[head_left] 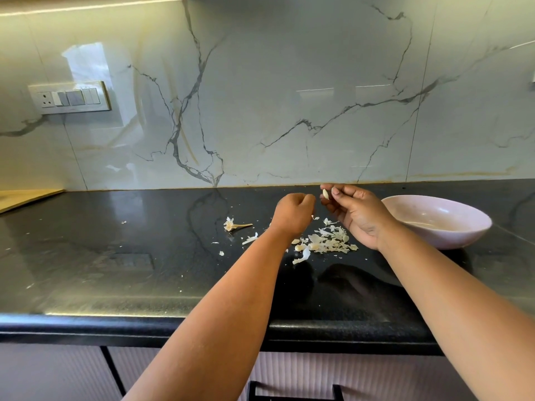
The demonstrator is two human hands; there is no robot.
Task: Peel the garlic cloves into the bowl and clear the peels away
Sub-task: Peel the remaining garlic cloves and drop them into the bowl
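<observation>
There are no words, numbers or signs to read here. The switch plate (70,97) on the wall has no letters on it, and the bowl (440,224) has no label or name on it.

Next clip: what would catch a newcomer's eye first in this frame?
Two bare forearms reach over the black counter, and the right hand pinches a pale garlic clove at its fingertips, with the left hand curled just beside it. Under the hands lies a pile of papery peels, a stripped garlic stem to its left. A pale bowl stands at the right.
</observation>
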